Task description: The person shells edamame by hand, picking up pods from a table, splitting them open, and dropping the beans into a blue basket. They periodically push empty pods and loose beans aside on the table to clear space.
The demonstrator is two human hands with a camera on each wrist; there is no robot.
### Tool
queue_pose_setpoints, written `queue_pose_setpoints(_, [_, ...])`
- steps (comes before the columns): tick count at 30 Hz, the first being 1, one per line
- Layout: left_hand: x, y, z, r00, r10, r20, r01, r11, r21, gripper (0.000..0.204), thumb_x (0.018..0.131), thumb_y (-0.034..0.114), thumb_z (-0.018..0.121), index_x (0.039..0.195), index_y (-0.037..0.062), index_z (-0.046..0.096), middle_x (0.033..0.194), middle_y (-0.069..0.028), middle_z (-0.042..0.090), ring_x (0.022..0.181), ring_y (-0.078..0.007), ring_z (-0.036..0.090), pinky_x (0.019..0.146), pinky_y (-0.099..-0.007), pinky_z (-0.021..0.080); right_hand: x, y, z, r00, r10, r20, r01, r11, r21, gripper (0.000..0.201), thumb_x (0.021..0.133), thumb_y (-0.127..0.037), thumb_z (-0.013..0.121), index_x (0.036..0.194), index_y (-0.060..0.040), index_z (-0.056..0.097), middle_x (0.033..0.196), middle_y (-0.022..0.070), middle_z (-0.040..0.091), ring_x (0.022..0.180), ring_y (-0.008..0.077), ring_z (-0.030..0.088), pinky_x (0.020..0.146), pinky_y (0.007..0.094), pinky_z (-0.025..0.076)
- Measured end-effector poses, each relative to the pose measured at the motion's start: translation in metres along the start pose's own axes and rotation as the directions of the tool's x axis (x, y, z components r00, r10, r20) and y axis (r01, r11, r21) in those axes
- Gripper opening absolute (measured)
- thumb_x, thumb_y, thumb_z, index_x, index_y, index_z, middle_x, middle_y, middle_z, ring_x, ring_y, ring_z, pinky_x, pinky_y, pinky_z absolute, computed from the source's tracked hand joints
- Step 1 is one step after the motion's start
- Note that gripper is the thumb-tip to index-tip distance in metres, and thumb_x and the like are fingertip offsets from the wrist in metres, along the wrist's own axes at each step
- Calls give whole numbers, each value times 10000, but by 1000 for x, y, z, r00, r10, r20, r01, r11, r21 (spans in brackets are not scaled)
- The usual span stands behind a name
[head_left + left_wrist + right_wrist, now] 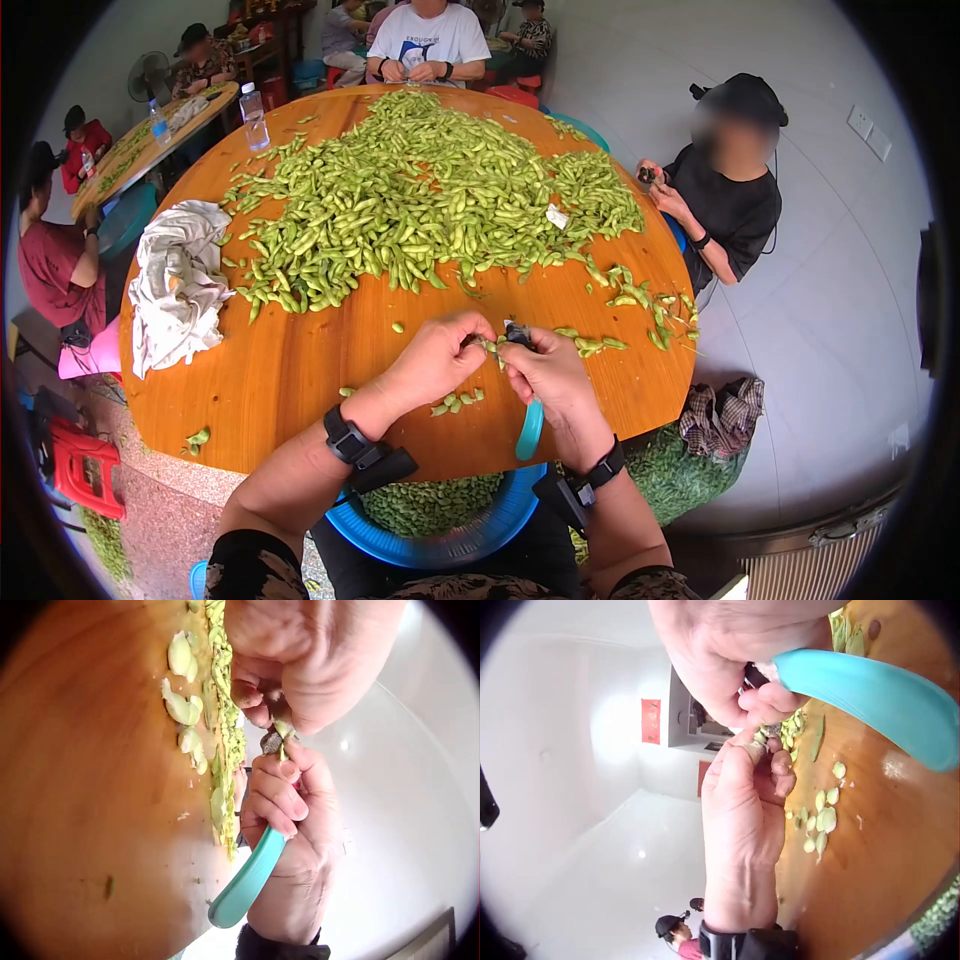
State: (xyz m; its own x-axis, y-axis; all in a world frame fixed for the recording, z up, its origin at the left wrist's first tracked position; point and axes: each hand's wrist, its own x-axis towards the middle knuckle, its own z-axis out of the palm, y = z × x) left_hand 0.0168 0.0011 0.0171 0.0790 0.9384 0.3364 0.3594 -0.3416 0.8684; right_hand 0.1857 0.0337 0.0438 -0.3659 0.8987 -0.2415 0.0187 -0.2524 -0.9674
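Over the front of the wooden table, both hands meet at a small green pod [283,729]. The left hand [436,357] pinches one end of it between thumb and fingers. Curled round a tool with a turquoise handle [530,430] is the right hand [556,376], whose thumb and finger are at the pod too. The handle [870,694] sticks out below that palm; the tool's dark end is partly hidden by the fingers. Several shelled beans [825,819] lie on the wood beneath the hands, just left of the right hand in the head view.
A large heap of pods [400,190] covers the table's [290,400] middle and back. White cloth [175,285] lies at left, a bottle [254,118] behind it. Below the front edge is a blue basin [520,515] of beans. People sit across, at right and at another table.
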Motion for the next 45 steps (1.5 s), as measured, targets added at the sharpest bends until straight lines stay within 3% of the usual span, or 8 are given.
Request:
queue_pose_setpoints(14, [0,10,1,988,-28,-154,52,987,151,90,857,30,547,935,7,586,805,-176,619,751,-326,637,657,-385,501,-3,7,-8,987,-59,-148,47,996,-80,173,825,-74,609,687,-37,510,527,-1,496,374,70,433,338,224,317])
queue_pose_setpoints(17, [-2,5,6,997,70,20,-72,990,120,128,878,57,594,991,-2,587,832,-112,618,712,-182,592,653,-306,474,-7,6,-5,987,-89,-132,76,992,-98,156,827,-66,612,705,-36,520,534,5,505,373,74,438,340,223,318])
queue_pose_setpoints(26, [-3,-8,8,917,-230,327,348,862,-368,128,925,126,571,1001,23,571,756,-13,562,622,-39,528,543,-245,463,-20,8,-15,998,66,0,-65,995,73,153,845,-80,610,722,-45,527,539,2,504,381,71,437,345,228,308])
queue_pose_setpoints(29, [-4,6,-1,886,-317,338,407,880,-243,96,931,98,521,983,41,578,811,-3,586,720,-128,578,657,-274,473,-23,14,-35,999,15,-33,-18,997,-76,150,853,-99,598,728,-47,533,546,-2,511,388,65,441,347,230,317])
queue_pose_setpoints(30, [-7,5,-3,947,-176,270,162,984,74,90,896,72,521,950,52,590,833,-38,594,771,-188,586,699,-309,480,-25,16,-44,998,-13,-66,0,982,-190,148,862,-108,598,741,-47,538,556,0,518,393,62,440,353,229,322])
queue_pose_setpoints(31, [-9,7,-4,967,-12,254,-91,915,392,100,860,45,521,917,63,602,855,-73,603,821,-249,594,740,-345,487,-27,18,-53,998,-14,-61,2,983,-184,148,862,-108,598,741,-47,538,556,0,518,393,62,440,353,229,322])
queue_pose_setpoints(35, [-10,37,-14,973,-61,221,-150,560,815,76,789,64,585,858,58,618,938,-114,584,952,-328,544,832,-385,462,-29,28,-82,987,-142,-76,105,925,-364,117,926,-118,547,834,-54,583,592,-26,506,436,35,432,384,203,323])
queue_pose_setpoints(45, [62,-38,-40,997,-5,81,-68,497,865,194,730,-50,559,899,24,619,976,-162,563,947,-337,574,802,-398,498,-33,26,-83,939,-344,-6,319,877,-359,145,890,-66,543,1007,-4,603,704,38,576,598,110,560,554,261,459])
